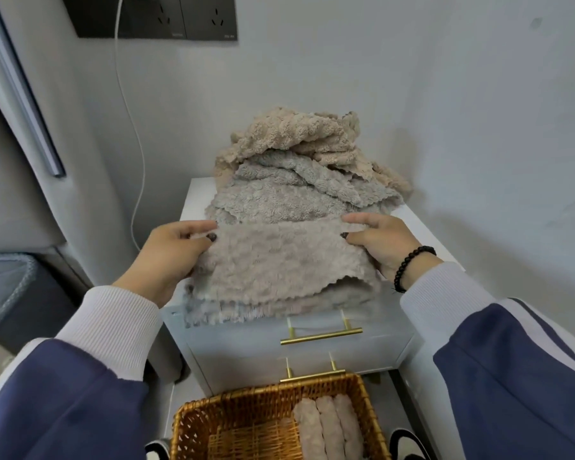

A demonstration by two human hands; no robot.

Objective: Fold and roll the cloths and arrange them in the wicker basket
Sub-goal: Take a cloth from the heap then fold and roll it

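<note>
Nearest us, the wicker basket [246, 413] holds three rolled cloths [329, 426] at its right. On the counter [193, 200], our left hand [170, 250] and right hand [379, 244] pinch the grey cloth [279, 257] by its far corners, its long axis crosswise between them.

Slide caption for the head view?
Both hands hold a fluffy cloth on the nightstand; three rolls in the basket.

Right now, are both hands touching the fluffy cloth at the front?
Touching. The head view shows the left hand and right hand each pinching a side of the front cloth.
</note>
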